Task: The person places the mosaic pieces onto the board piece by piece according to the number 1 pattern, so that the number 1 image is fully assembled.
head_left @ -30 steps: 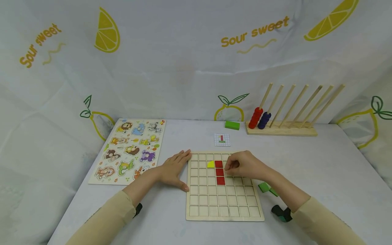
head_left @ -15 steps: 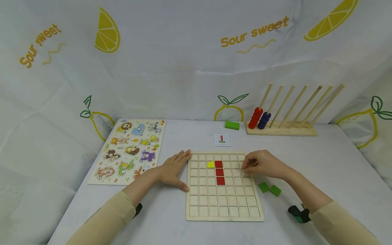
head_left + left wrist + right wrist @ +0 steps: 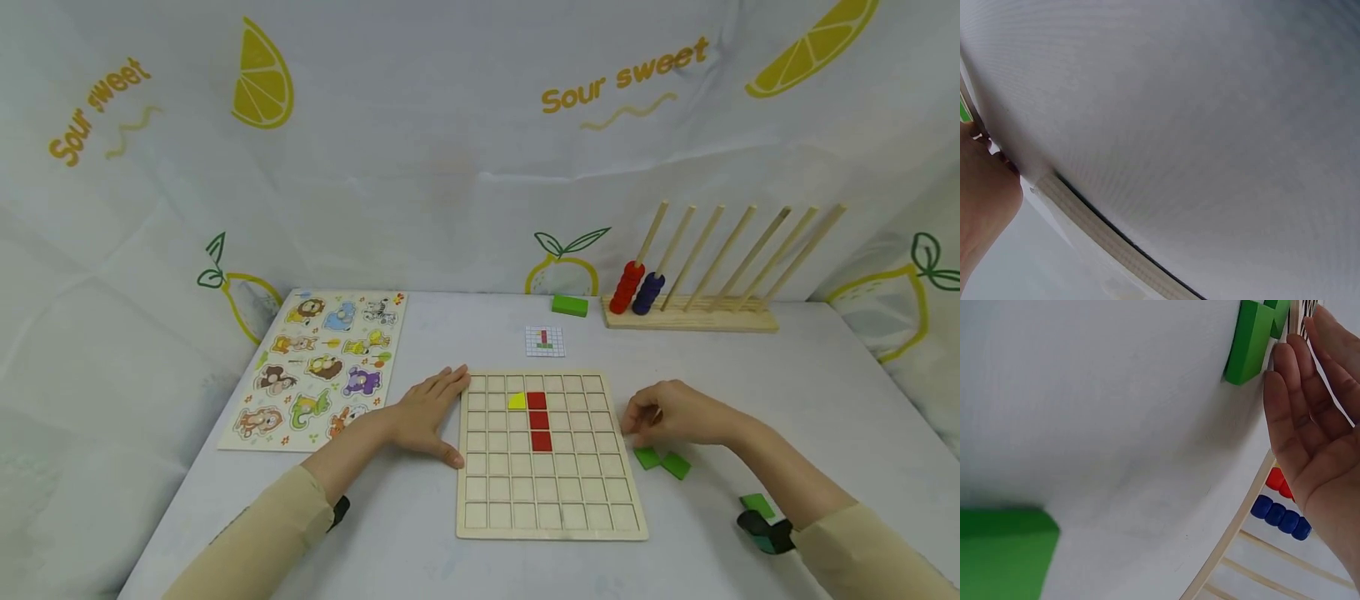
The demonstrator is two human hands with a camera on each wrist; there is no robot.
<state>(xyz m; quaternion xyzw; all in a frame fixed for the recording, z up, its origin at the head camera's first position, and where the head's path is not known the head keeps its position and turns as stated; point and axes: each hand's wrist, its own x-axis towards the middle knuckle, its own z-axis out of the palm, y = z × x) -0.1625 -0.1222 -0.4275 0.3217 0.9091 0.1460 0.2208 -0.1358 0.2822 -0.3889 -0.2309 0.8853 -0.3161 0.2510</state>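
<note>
In the head view my left hand [image 3: 423,421] lies spread on the table, thumb and fingertips at the left edge of the wooden grid board [image 3: 517,493]. The board's cells hold a yellow quarter-round piece [image 3: 517,401] and a column of three red squares [image 3: 540,421]. My right hand [image 3: 678,414] is off the board's right side, fingers loosely bent, just behind two green blocks [image 3: 676,466]. The right wrist view shows its palm and fingers [image 3: 1285,415] with nothing held, close to a green block [image 3: 1249,347]. Another green block [image 3: 757,505] lies near the right wrist.
Behind the board sits a small pattern card [image 3: 544,342] and a green block [image 3: 570,306]. An abacus stand [image 3: 690,321] with red and blue beads is at the back right. On the left lies an animal puzzle board [image 3: 330,375].
My right hand has moved right, from beside the red squares to off the board's edge near the green blocks, uncovering right-hand cells. The left hand has stayed put.
</note>
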